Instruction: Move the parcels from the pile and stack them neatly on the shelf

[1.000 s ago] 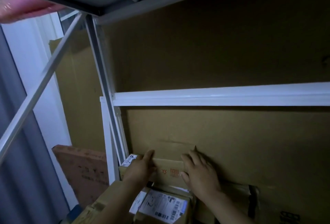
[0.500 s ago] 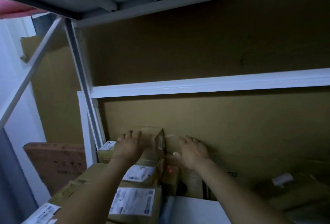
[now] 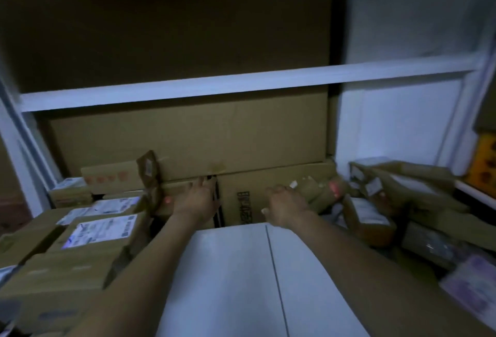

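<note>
— Next parcel (image 3: 322, 191)?
— Back-right of the shelf (image 3: 228, 269), lying crosswise, just beyond the right hand (image 3: 284, 209); grip unclear in blur. Left hand (image 3: 197, 199), farther off, presses flat on a stacked box (image 3: 174, 189).

Both forearms (image 3: 139, 269) are bare right up to the wrists. The left hand (image 3: 198, 199) and right hand (image 3: 284, 207) are bare too, and the right thumbnail (image 3: 264, 211) looks pale and longish.
</note>
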